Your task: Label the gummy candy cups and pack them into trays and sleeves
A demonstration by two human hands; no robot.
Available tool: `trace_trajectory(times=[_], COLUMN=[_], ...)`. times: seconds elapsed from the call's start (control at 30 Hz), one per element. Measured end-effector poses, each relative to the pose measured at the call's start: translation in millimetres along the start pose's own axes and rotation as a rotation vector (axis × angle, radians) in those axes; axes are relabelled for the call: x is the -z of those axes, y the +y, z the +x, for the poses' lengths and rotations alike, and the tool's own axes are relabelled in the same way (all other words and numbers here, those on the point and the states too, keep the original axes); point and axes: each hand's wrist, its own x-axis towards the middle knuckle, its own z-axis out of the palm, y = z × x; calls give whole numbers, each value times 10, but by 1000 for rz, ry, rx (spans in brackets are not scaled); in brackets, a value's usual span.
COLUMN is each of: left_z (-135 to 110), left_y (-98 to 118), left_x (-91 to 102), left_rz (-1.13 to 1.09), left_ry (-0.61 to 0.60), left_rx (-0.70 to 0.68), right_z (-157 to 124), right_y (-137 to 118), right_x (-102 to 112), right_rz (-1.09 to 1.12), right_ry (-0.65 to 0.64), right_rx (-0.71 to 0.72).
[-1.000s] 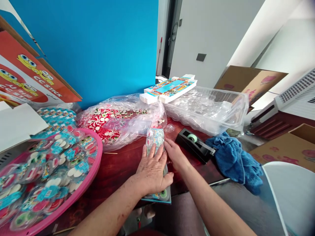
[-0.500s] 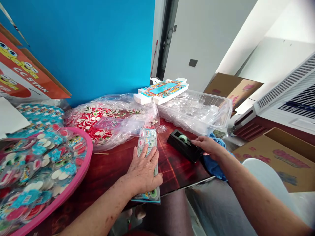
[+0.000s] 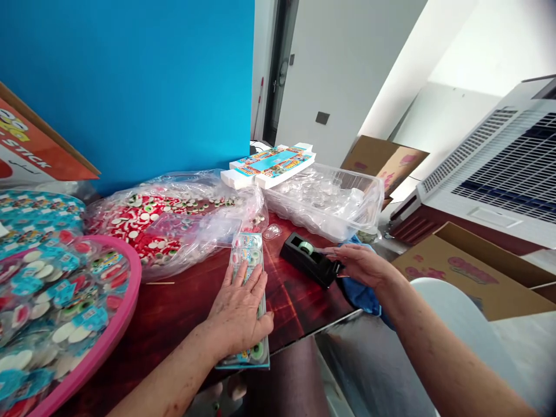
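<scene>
A long narrow box with a clear window lies along the table near its front edge. Round green and white pieces show through it. My left hand rests flat on top, fingers spread and pointing away from me. Right of the box stands a black tape dispenser with a roll of clear tape. My right hand is at its near right end, fingers stretched out over the cutter side. Whether a strip of tape touches the fingertips is too small to tell. Behind that hand lies a blue cloth.
A pink-rimmed basket of packed pieces stands at left. Behind are a clear bag of red and white pieces and a plastic tub with a flattened printed carton on its edge. Cardboard boxes and a stool stand right.
My right hand's fingers have straightened from a closer pinch at the dispenser's end. My left hand stays flat on the box. The whole view has shifted, with things now further left.
</scene>
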Motion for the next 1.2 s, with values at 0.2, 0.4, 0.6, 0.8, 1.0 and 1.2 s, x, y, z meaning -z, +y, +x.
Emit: trace_trajectory(times=[0.2, 0.4, 0.6, 0.8, 1.0, 1.2], left_z=[0, 13, 29, 11, 12, 67], left_y=[-9, 5, 17, 24, 39, 37], left_x=[10, 16, 34, 22, 70, 150], left_rz=[8, 18, 31, 44, 27, 34], left_ry=[-3, -11, -16, 30, 4, -34], left_rx=[1, 5, 1, -10, 4, -10], right_z=[-262, -185, -226, -194, 435, 607], right_y=[409, 526, 453, -14, -160, -188], right_x=[41, 12, -22, -704, -1185, -1123], right_rz=[290, -237, -512, -324, -119, -94], right_ry=[91, 190, 405, -182, -497, -655], right_rx=[110, -42, -51, 165, 133, 106])
